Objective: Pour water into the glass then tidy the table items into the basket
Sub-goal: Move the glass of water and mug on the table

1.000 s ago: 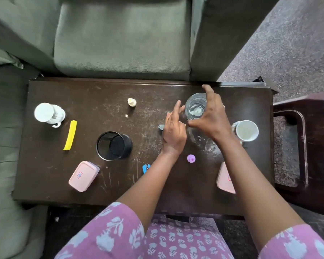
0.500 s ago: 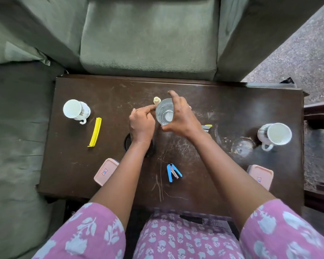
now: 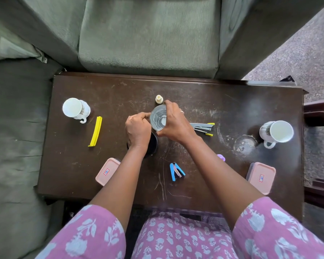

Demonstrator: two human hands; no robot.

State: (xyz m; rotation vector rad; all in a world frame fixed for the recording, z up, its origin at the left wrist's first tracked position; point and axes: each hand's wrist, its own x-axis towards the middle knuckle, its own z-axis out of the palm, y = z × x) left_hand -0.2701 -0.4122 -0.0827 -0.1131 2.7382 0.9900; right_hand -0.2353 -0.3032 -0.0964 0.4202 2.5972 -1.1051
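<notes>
The right hand grips the glass from above. The left hand holds its side with curled fingers, over the black basket.

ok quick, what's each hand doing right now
Left hand: fingers curled beside the glass; grip cannot be told.
Right hand: holding the glass.

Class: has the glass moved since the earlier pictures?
Yes. The glass moved left, away from the right-hand mug, to beside the cream cap.
</notes>
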